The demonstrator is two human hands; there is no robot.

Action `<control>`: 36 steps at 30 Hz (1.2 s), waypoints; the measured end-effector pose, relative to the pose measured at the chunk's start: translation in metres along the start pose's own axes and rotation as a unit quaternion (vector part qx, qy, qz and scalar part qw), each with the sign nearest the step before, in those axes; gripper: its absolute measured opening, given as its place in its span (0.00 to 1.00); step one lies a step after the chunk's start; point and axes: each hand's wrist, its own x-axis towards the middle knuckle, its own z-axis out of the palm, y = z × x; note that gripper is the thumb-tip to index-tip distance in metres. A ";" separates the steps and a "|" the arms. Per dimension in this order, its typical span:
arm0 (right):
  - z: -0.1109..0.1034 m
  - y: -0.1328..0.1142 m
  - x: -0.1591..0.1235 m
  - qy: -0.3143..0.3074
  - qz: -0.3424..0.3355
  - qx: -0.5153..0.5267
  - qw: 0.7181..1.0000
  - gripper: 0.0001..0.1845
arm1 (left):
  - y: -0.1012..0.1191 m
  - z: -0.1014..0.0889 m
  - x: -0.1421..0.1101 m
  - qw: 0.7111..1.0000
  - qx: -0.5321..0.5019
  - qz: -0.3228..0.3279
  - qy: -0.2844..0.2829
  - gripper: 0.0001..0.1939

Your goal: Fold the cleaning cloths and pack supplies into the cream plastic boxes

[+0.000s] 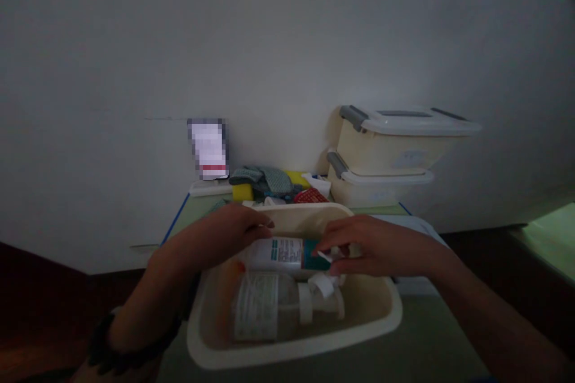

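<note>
A cream plastic bin (294,354) stands open in front of me. Inside, a white bottle with a green end (285,253) lies on its side, its printed label facing up. Nearer to me lies a clear pump bottle (287,308) with a white pump head, also on its side. Something orange shows dimly at the bin's left end. My right hand (359,244) has its fingers curled at the green end, around a white piece there. My left hand (238,226) hovers over the white bottle's left end, thumb and fingers nearly together; what they pinch, if anything, is unclear.
Two lidded storage boxes (381,152) are stacked at the back right against the wall. A grey-green cloth (265,179), a yellow sponge (242,192) and a red patterned item (311,195) lie behind the bin. A blurred-out screen (209,149) leans at the back left.
</note>
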 end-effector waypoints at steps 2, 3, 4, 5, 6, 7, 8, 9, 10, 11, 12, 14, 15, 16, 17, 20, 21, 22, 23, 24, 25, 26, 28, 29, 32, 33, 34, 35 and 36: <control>-0.004 0.000 -0.005 -0.008 -0.001 0.018 1.000 0.14 | -0.001 -0.002 0.003 1.000 0.011 0.011 0.023 0.14; -0.005 -0.002 -0.008 -0.004 0.005 0.012 1.000 0.13 | -0.001 -0.004 0.003 0.999 0.021 0.016 0.035 0.14; -0.006 -0.004 -0.011 0.007 0.014 -0.005 1.000 0.11 | 0.001 -0.006 0.003 0.998 0.032 0.018 0.048 0.14; -0.006 -0.006 -0.014 0.022 0.026 -0.030 0.999 0.10 | 0.003 -0.008 0.003 0.997 0.040 0.018 0.062 0.13; -0.006 -0.010 -0.016 0.033 0.037 -0.057 0.997 0.09 | 0.005 -0.010 0.001 0.996 0.043 0.018 0.075 0.13; -0.005 -0.014 -0.018 0.040 0.044 -0.079 0.995 0.09 | 0.007 -0.012 0.000 0.995 0.037 0.020 0.085 0.13; -0.004 -0.017 -0.020 0.039 0.048 -0.096 0.993 0.08 | 0.008 -0.014 -0.002 0.995 0.026 0.028 0.087 0.13; -0.003 -0.021 -0.020 0.033 0.050 -0.107 0.992 0.08 | 0.009 -0.014 -0.003 0.996 0.013 0.038 0.084 0.12; -0.002 -0.024 -0.020 0.022 0.052 -0.111 0.992 0.08 | 0.010 -0.014 -0.004 0.996 0.002 0.050 0.080 0.12; -0.001 -0.027 -0.020 0.007 0.054 -0.108 0.993 0.08 | 0.010 -0.013 -0.004 0.996 -0.007 0.061 0.071 0.11; 0.000 -0.029 -0.019 -0.005 0.057 -0.104 0.993 0.08 | 0.011 -0.012 -0.004 0.996 -0.013 0.069 0.063 0.10; 0.002 -0.030 -0.017 -0.015 0.068 -0.097 0.993 0.08 | 0.012 -0.009 -0.002 0.995 -0.023 0.077 0.053 0.10; 0.003 -0.030 -0.016 -0.015 0.070 -0.094 0.993 0.08 | 0.012 -0.008 -0.001 0.995 -0.027 0.082 0.050 0.09; 0.003 -0.029 -0.016 -0.015 0.069 -0.090 0.993 0.08 | 0.013 -0.007 0.000 0.995 -0.030 0.085 0.049 0.09; 0.004 -0.029 -0.016 -0.017 0.064 -0.086 0.994 0.08 | 0.013 -0.006 0.001 0.995 -0.034 0.081 0.051 0.08; 0.003 -0.026 -0.015 -0.032 0.038 -0.068 0.996 0.08 | 0.014 -0.006 0.001 0.995 -0.063 0.036 0.070 0.08; 0.003 -0.025 -0.015 -0.032 0.033 -0.065 0.997 0.08 | 0.013 -0.006 0.000 0.994 -0.075 0.022 0.073 0.08; 0.002 -0.025 -0.014 -0.024 0.031 -0.065 0.997 0.09 | 0.013 -0.006 0.000 0.994 -0.083 0.019 0.072 0.08; 0.001 -0.024 -0.014 -0.010 0.030 -0.069 0.997 0.10 | 0.012 -0.006 0.000 0.993 -0.088 0.026 0.069 0.08; 0.001 -0.024 -0.013 0.010 0.027 -0.077 0.997 0.10 | 0.010 -0.006 0.000 0.993 -0.089 0.039 0.064 0.08; 0.000 -0.023 -0.012 0.031 0.022 -0.087 0.996 0.11 | 0.009 -0.005 0.000 0.993 -0.089 0.052 0.058 0.09; 0.000 -0.023 -0.011 0.046 0.015 -0.099 0.994 0.12 | 0.007 -0.005 0.000 0.993 -0.087 0.063 0.051 0.10; 0.001 -0.021 -0.009 0.058 0.007 -0.127 0.990 0.14 | 0.004 -0.004 0.000 0.993 -0.077 0.080 0.035 0.13; 0.003 -0.021 -0.008 0.055 0.007 -0.141 0.988 0.14 | 0.004 -0.004 0.000 0.993 -0.071 0.089 0.025 0.14; 0.009 -0.020 -0.004 0.038 0.014 -0.173 0.984 0.13 | 0.006 -0.003 0.000 0.991 -0.049 0.127 0.014 0.15; 0.011 -0.021 -0.003 0.034 0.012 -0.179 0.983 0.12 | 0.007 -0.002 0.000 0.990 -0.042 0.136 0.018 0.14; 0.013 -0.022 -0.002 0.028 0.011 -0.181 0.983 0.12 | 0.009 -0.002 0.000 0.989 -0.035 0.140 0.025 0.13; 0.015 -0.023 0.000 0.021 0.013 -0.182 0.983 0.11 | 0.010 -0.002 0.001 0.989 -0.030 0.141 0.031 0.11; 0.016 -0.023 0.001 0.013 0.018 -0.182 0.983 0.10 | 0.011 -0.001 0.002 0.989 -0.029 0.138 0.035 0.11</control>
